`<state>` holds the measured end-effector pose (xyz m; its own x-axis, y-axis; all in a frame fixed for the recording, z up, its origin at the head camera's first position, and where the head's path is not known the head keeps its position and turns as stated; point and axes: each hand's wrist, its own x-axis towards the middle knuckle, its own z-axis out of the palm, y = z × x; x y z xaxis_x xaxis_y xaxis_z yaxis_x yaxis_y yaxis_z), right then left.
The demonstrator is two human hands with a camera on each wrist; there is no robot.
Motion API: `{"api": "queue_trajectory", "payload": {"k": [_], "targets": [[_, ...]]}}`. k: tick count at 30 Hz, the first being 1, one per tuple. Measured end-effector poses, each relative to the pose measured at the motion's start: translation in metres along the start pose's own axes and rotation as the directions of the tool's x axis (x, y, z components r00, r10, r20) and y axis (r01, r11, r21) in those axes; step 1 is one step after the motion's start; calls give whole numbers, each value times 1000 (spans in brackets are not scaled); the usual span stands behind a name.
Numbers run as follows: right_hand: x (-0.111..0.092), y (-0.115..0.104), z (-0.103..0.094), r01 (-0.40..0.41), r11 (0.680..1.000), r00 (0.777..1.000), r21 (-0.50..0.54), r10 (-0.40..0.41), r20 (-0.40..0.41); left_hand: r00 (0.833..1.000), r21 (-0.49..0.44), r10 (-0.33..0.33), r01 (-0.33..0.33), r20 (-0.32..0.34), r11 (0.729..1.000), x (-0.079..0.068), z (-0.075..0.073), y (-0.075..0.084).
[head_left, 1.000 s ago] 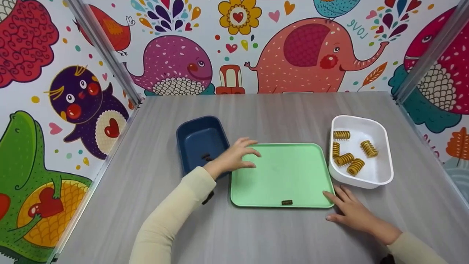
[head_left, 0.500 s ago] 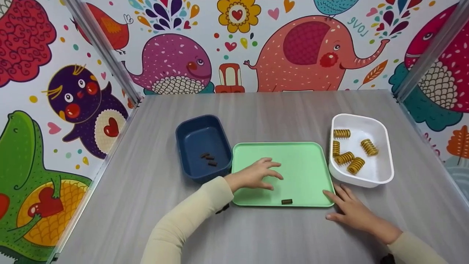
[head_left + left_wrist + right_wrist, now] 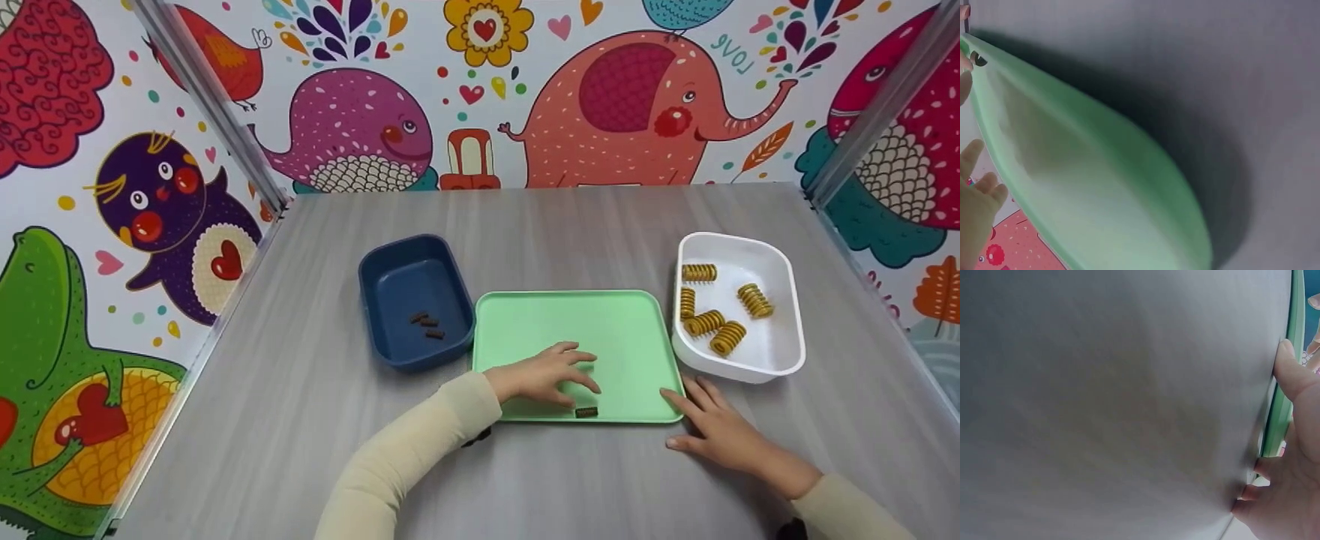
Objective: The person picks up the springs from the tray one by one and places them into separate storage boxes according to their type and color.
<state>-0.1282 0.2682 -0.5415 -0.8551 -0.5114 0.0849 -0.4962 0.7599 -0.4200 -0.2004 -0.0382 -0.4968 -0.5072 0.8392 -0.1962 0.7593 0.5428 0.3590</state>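
Over the light green tray (image 3: 525, 315), the left hand (image 3: 551, 375) hovers with spread fingers and nothing in its grasp. Its thumb is close to a small dark spring (image 3: 586, 412) lying along the tray's near edge. At the tray's near right corner rests the right hand (image 3: 720, 431), fingers spread, the index fingertip touching the rim and the other fingers on the table. In the right wrist view the right hand (image 3: 1297, 455) shows its palm side near the green rim. The left wrist view catches only part of the left hand (image 3: 977, 208).
A navy blue bin (image 3: 375, 330) left of the tray holds several small dark springs (image 3: 429, 322). To the right, a white bin (image 3: 776, 345) contains several larger yellow springs (image 3: 727, 339). Metal posts and cartoon-printed walls bound the grey table (image 3: 600, 487).
From beside the blue bin, the left hand has moved right and nearer across the tray to the small dark spring. The right hand has stayed in place.
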Motion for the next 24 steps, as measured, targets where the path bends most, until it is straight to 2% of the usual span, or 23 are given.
{"api": "queue_trajectory", "payload": {"k": [9, 13, 16, 21, 24], "targets": [[0, 1, 0, -7, 1000, 1000, -5, 7, 0, 995, 23, -13, 10, 96, 1000, 8, 10, 4], [0, 1, 0, 2, 1000, 1000, -13, -2, -6, 995, 45, -18, 14, 96, 999, 8, 13, 3], [0, 1, 0, -9, 1000, 1000, -3, 9, 5, 997, 63, -1, -4, 82, 998, 9, 14, 3], [0, 0, -1, -38, 999, 999, 11, 38, 32, 993, 101, 53, -63, 102, 993, 10, 12, 8], [0, -1, -2, -42, 999, 998, 10, 42, 37, 993, 108, 50, -62, 105, 992, 11, 12, 9]]}}
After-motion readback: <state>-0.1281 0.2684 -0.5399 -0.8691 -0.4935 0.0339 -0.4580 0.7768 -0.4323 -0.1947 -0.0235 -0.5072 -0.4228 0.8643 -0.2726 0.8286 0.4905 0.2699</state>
